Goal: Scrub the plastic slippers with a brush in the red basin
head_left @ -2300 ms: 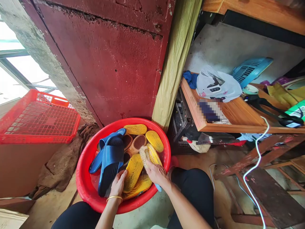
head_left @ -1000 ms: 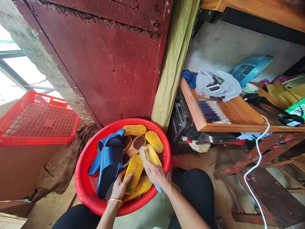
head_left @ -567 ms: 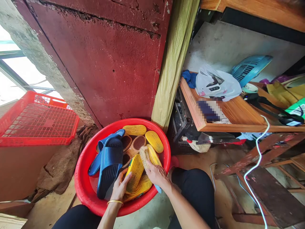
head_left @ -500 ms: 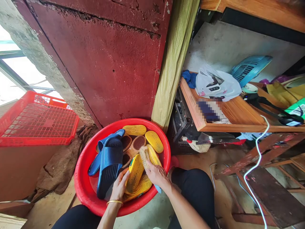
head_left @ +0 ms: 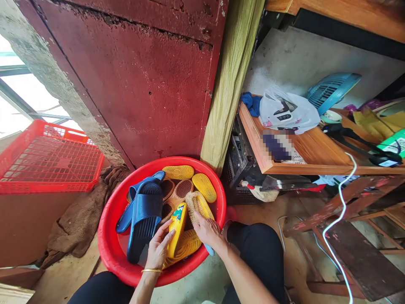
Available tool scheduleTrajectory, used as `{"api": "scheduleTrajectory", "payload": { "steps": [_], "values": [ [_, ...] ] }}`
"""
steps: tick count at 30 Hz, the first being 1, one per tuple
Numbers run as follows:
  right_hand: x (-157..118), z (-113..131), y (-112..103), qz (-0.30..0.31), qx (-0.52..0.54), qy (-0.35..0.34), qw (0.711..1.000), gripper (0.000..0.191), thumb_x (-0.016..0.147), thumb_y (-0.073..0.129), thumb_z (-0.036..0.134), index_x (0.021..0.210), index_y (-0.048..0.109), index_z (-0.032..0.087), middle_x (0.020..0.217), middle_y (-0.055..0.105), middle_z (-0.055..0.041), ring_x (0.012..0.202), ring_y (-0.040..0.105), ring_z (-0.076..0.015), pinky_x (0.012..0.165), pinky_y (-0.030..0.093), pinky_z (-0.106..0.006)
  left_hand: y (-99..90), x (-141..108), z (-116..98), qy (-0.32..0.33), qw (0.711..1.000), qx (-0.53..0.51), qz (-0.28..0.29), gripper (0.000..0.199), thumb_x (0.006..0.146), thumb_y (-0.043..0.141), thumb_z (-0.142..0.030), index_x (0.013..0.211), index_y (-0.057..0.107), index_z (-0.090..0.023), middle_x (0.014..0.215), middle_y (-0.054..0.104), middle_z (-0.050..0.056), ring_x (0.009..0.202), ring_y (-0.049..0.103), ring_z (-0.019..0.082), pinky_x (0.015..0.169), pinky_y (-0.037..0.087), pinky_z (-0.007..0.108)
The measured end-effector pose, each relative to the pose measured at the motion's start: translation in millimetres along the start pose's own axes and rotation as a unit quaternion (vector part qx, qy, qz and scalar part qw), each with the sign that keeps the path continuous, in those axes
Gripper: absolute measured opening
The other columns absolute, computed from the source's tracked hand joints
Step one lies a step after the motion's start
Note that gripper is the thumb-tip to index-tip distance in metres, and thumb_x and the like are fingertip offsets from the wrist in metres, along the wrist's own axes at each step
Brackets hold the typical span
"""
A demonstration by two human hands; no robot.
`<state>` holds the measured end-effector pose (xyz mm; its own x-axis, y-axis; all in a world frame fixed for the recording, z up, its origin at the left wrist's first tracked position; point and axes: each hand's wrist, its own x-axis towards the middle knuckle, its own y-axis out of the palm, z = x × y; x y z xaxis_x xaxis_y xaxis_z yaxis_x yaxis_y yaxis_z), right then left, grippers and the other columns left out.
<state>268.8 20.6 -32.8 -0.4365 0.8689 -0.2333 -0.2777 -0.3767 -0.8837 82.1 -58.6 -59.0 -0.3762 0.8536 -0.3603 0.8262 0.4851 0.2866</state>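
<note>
A red basin (head_left: 109, 253) stands between my knees, holding several wet slippers. My left hand (head_left: 159, 247) grips a yellow slipper (head_left: 176, 236), tilted on its side so a green and blue patch shows. In my right hand (head_left: 207, 230) is a scrub brush (head_left: 192, 204) with pale bristles and a light blue handle end; it is just right of the held slipper. Blue slippers (head_left: 146, 211) lie at the basin's left. Brown-soled slippers (head_left: 183, 189) rest in the middle, and another yellow slipper (head_left: 204, 187) lies at the right rim.
A red plastic crate (head_left: 57, 158) is at the left, above a brown cloth (head_left: 80, 219). To the right, a wooden table (head_left: 316, 147) bears a plastic bag (head_left: 287, 110) and a blue fan (head_left: 333, 90). A white cable (head_left: 341, 202) hangs from it near a wooden stool (head_left: 363, 253).
The yellow slipper in my left hand has turned from sole-up onto its side, showing its coloured patch. The brush in my right hand has shifted slightly and is now apart from it.
</note>
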Motion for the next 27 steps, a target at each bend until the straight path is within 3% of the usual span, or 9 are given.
{"api": "scheduleTrajectory", "payload": {
  "steps": [3,6,11,18,24,27],
  "values": [
    [-0.4,0.6,-1.4,-0.008,0.008,0.001,1.0,0.056,0.1,0.044,0.032,0.156,0.043,0.022,0.125,0.073,-0.0115,0.114,0.069,-0.0263,0.1,0.049,-0.036,2.5,-3.4,-4.0,0.008,1.0,0.001,-0.003,0.082,0.059,0.09,-0.048,0.133,0.067,-0.022,0.133,0.071,0.009,0.124,0.064,0.033,0.098,0.057,0.036],
    [-0.5,0.8,-2.2,-0.007,0.009,0.004,1.0,0.056,0.1,0.043,0.032,0.156,0.043,0.023,0.125,0.074,-0.0106,0.113,0.07,-0.0253,0.099,0.049,-0.034,3.1,-5.1,-4.5,-0.012,1.0,0.005,0.024,0.099,0.063,0.088,-0.047,0.151,0.049,-0.025,0.141,0.066,0.009,0.128,0.062,0.033,0.1,0.055,0.036],
    [-0.3,0.2,-0.5,-0.01,-0.004,-0.005,1.0,0.055,0.102,0.041,0.033,0.155,0.044,0.021,0.122,0.074,-0.012,0.114,0.069,-0.0262,0.099,0.049,-0.035,0.5,-2.7,-0.4,-0.061,0.994,0.005,0.087,0.108,0.064,0.088,-0.04,0.158,0.037,-0.023,0.153,0.055,0.011,0.131,0.059,0.03,0.098,0.054,0.03],
    [-2.8,1.0,-0.1,-0.026,-0.009,0.007,1.0,0.056,0.102,0.042,0.035,0.157,0.042,0.022,0.123,0.074,-0.0123,0.112,0.07,-0.0259,0.098,0.049,-0.035,1.1,-1.2,0.6,-0.083,0.991,-0.013,0.103,0.109,0.061,0.09,-0.038,0.155,0.038,-0.02,0.119,0.076,0.011,0.105,0.072,0.029,0.084,0.056,0.033],
    [-0.4,-0.8,2.7,-0.012,0.002,0.013,1.0,0.056,0.102,0.043,0.033,0.157,0.042,0.021,0.123,0.074,-0.0125,0.113,0.07,-0.0259,0.101,0.048,-0.036,5.3,-3.3,5.3,-0.026,0.996,0.041,0.081,0.091,0.061,0.088,-0.041,0.139,0.047,-0.021,0.094,0.074,0.004,0.086,0.071,0.024,0.073,0.055,0.031],
    [0.6,-2.0,5.3,-0.015,0.012,0.014,1.0,0.056,0.102,0.043,0.034,0.156,0.043,0.021,0.125,0.073,-0.0129,0.115,0.069,-0.0263,0.103,0.047,-0.037,7.5,-4.3,7.8,-0.015,0.995,0.072,0.074,0.085,0.059,0.088,-0.039,0.132,0.047,-0.023,0.092,0.073,0.002,0.081,0.07,0.023,0.071,0.055,0.031]
  ]
}}
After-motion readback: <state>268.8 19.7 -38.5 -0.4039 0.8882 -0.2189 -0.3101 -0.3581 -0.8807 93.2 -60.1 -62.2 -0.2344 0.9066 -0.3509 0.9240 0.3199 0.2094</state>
